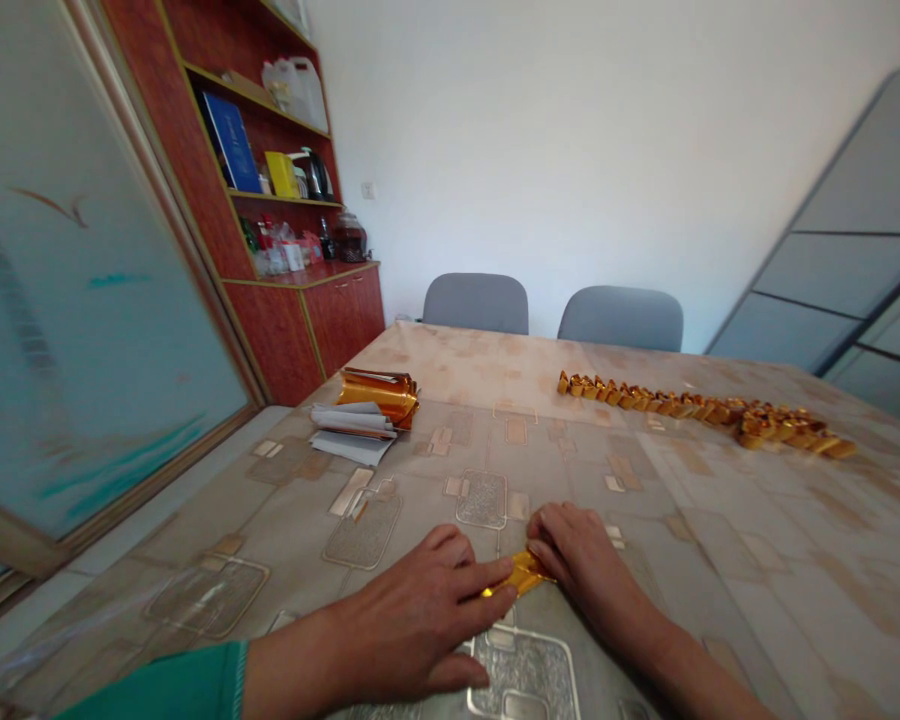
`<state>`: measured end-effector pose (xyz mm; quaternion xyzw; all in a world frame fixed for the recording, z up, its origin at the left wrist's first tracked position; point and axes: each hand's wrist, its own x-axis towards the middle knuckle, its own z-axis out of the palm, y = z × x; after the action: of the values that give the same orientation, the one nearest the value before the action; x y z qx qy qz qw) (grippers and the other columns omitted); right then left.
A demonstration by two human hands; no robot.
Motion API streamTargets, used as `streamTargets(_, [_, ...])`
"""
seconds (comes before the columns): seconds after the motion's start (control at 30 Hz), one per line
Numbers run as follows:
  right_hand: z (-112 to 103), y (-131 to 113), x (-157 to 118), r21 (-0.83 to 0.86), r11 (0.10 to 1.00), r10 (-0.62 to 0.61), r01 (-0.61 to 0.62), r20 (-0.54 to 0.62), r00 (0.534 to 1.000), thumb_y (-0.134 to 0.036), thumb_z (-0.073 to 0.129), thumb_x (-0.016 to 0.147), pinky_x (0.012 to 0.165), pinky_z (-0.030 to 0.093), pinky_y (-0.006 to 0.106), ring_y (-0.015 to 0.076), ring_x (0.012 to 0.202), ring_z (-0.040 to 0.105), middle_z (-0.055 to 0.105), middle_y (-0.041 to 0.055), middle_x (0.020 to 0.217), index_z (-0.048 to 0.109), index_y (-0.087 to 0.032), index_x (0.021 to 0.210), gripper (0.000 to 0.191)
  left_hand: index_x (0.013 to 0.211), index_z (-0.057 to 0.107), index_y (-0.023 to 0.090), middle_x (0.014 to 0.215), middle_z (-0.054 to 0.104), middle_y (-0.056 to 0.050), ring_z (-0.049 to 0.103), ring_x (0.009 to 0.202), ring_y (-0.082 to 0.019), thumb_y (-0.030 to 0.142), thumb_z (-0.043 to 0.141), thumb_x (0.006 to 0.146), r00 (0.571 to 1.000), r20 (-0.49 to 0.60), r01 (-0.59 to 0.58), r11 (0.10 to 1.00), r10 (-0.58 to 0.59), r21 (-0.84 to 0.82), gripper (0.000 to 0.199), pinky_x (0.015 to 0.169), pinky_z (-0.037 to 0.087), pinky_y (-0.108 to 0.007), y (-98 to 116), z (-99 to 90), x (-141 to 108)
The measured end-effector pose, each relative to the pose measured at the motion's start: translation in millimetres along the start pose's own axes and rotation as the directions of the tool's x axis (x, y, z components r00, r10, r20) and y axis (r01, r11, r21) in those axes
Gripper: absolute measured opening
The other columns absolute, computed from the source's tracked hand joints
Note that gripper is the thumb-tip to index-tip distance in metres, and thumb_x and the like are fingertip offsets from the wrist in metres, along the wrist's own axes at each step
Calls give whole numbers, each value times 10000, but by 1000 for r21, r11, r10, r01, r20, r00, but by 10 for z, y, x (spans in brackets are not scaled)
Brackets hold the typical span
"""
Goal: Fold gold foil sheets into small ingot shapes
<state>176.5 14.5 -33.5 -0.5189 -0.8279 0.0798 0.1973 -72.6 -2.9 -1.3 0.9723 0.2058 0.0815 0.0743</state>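
Note:
My left hand (412, 620), with a green sleeve at the wrist, and my right hand (585, 560) rest on the patterned table cover (645, 520). Between their fingertips both hands pinch a small folded piece of gold foil (521, 573). A long row of folded gold foil ingots (697, 410) lies across the far right of the table, bunched at its right end. Farther left lie a curled stack of gold foil sheets (379, 395) and a pile of white paper (352, 430).
Two grey chairs (476, 303) (621, 318) stand beyond the far table edge. A red wooden cabinet (285, 330) with cluttered shelves stands at the back left. A frosted glass door (82, 300) runs along the left, and a glass partition (847, 270) stands at right.

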Motion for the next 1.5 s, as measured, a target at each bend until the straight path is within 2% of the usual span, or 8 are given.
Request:
streamTargets(0.23, [28,-70,-139,-58,998,-14,12,-39,999,-180,688,885,775,422,391,261,875,565,626,54,928,561,-198,901,128,1452,457,299,1503,507,-44,558,1080,-284,593,556,943,1000,7,-4,999,4,-35,596,1152,160,-605,-31,3,-8])
streamTargets(0.4, [-3,-78,-147,-49,999,-6,5,-20,1000,-193,725,850,783,428,398,253,860,560,605,47,906,545,-195,933,199,1477,426,355,1483,532,-20,564,1119,-289,593,552,946,999,13,35,992,-34,-119,596,1168,120,-647,-13,8,-23])
streamTargets(0.6, [15,-118,-153,-39,999,-24,22,-74,997,-213,753,814,800,426,401,256,886,547,599,48,928,541,-204,949,251,1534,363,264,1502,515,-78,558,1133,-312,664,516,927,998,6,56,993,-56,-105,742,1180,36,-673,19,40,-2])
streamTargets(0.77, [-41,-77,-171,40,999,27,-26,-8,1000,-228,758,822,783,430,377,243,881,551,600,40,924,538,-205,949,255,1528,369,284,1527,488,-65,544,1177,-332,654,510,935,999,43,10,996,-6,-89,713,1164,26,-712,-41,5,-9])
streamTargets(0.9, [-107,-34,-175,119,993,10,-16,48,999,-227,644,924,773,432,349,216,864,555,606,25,911,545,-213,912,100,1507,396,320,1544,468,-55,533,1209,-318,654,525,928,999,29,-31,993,34,-111,680,1175,26,-696,-108,-12,-39])
streamTargets(1.0, [-84,-43,-147,82,997,-15,14,15,1000,-216,511,1005,785,430,337,202,858,562,617,18,896,564,-219,885,131,1509,389,336,1531,484,-51,534,1211,-308,660,529,923,999,25,-30,992,33,-119,684,1182,18,-681,-117,-14,-46])
streamTargets(1.33, [15,-70,-15,-67,996,55,-61,-92,994,-110,586,892,724,401,318,208,773,575,644,13,792,556,-224,779,163,1487,436,321,1484,527,-93,539,1202,-351,697,564,878,997,71,48,989,-38,-138,727,1148,30,-730,2,-73,-6])
streamTargets(1.5, [23,-125,2,-98,989,94,-109,-142,985,-245,709,836,698,373,337,239,760,564,641,23,759,552,-223,779,169,1465,463,315,1469,538,-91,549,1197,-337,657,596,881,999,14,50,987,-48,-153,689,1155,64,-719,27,-39,-26])
